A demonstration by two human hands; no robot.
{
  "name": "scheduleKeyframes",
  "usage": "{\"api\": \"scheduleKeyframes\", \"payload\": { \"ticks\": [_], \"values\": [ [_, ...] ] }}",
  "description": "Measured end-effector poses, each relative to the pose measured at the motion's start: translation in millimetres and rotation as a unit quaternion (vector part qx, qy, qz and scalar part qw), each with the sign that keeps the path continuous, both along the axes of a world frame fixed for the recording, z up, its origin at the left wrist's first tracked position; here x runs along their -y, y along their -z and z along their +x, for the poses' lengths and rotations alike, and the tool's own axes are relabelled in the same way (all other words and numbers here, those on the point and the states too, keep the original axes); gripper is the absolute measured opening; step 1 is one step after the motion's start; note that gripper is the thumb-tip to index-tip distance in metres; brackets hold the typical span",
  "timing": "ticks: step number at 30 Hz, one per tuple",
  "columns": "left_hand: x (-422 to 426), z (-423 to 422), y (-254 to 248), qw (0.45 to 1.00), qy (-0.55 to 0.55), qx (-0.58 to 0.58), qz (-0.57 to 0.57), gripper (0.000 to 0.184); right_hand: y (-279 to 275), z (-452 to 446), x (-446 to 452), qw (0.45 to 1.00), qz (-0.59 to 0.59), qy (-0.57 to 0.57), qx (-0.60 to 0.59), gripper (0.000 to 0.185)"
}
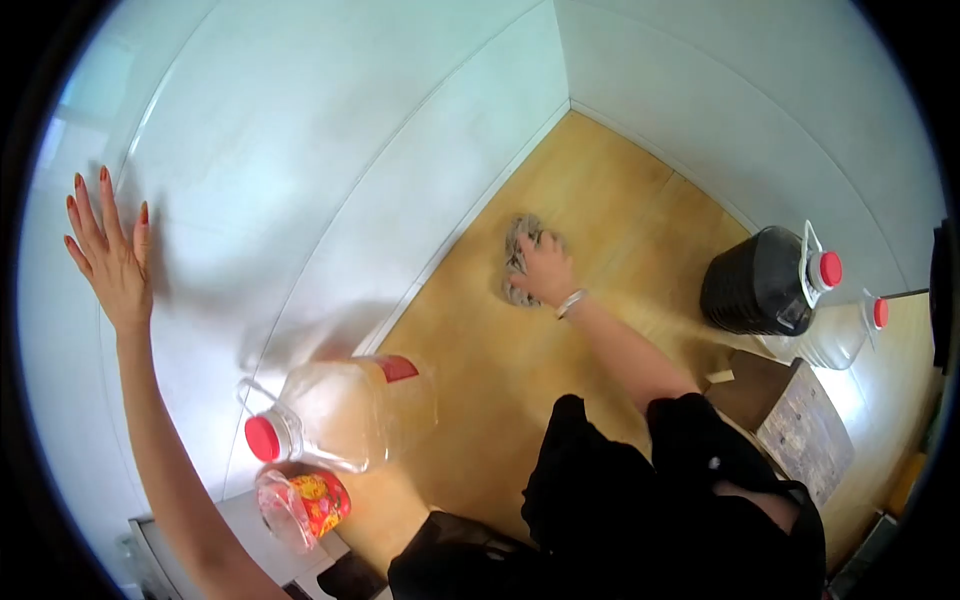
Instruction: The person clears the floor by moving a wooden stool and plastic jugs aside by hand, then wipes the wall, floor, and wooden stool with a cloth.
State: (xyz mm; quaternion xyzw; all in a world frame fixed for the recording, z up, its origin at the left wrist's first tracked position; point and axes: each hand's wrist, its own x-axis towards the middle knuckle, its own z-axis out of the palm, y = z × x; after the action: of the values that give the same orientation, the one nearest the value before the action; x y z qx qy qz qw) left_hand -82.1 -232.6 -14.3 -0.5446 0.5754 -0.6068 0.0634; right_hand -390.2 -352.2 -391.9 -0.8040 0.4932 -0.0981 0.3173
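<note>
My left hand [115,262] lies against the white wall panel [270,150] at the far left, its fingers spread and holding nothing. Lower down, my right hand [545,268] presses on a crumpled grey patterned cloth [520,245] on the yellow-brown wooden surface [480,350]. Its fingers curl over the cloth, which is bunched under and beside them. A bracelet circles the right wrist.
A large clear jug [345,410] with a red cap stands at the left, beside a red floral cup [318,505]. On the right are a dark-filled jug [760,285], another clear jug [835,335] and a wooden box [805,425]. White walls meet at the back corner.
</note>
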Motion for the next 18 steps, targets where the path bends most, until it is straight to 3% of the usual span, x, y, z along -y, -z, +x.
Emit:
{"api": "scheduleKeyframes", "payload": {
  "ticks": [4, 6, 7, 10, 13, 16, 17, 18],
  "values": [
    [24.4, 11.8, 7.4, 0.997, 0.046, 0.063, -0.028, 0.049, 79.7, 30.9, 7.7, 0.99, -0.051, -0.019, -0.13, 0.067],
    [22.7, 14.0, 8.6, 0.997, 0.055, 0.05, -0.016, 0.047, 109.7, 29.1, 2.5, 0.973, -0.089, -0.096, -0.192, 0.072],
    [17.3, 27.4, 7.6, 0.999, 0.002, 0.039, -0.019, 0.046, 112.2, 26.2, 9.3, 0.971, -0.089, -0.094, -0.2, 0.072],
    [23.2, 25.4, 5.1, 0.993, 0.049, 0.104, -0.007, 0.046, 113.1, 5.2, 19.6, 0.987, -0.112, -0.069, -0.092, 0.06],
    [19.9, 35.5, 5.0, 0.994, 0.019, 0.104, -0.014, 0.046, 91.1, -43.5, 44.4, 0.976, -0.141, 0.116, 0.12, 0.055],
    [-2.2, 76.8, -6.1, 0.989, -0.056, 0.134, 0.011, 0.045, 63.7, -122.5, 76.8, 0.932, -0.188, 0.306, 0.054, 0.06],
    [-8.6, 87.1, -7.6, 0.988, -0.077, 0.133, 0.019, 0.045, 82.8, -150.8, 94.3, 0.907, -0.16, 0.37, 0.124, 0.063],
    [-12.3, 89.3, -6.3, 0.988, -0.087, 0.125, 0.022, 0.045, 83.7, -169.9, 107.5, 0.884, -0.124, 0.45, 0.015, 0.065]
  ]
}}
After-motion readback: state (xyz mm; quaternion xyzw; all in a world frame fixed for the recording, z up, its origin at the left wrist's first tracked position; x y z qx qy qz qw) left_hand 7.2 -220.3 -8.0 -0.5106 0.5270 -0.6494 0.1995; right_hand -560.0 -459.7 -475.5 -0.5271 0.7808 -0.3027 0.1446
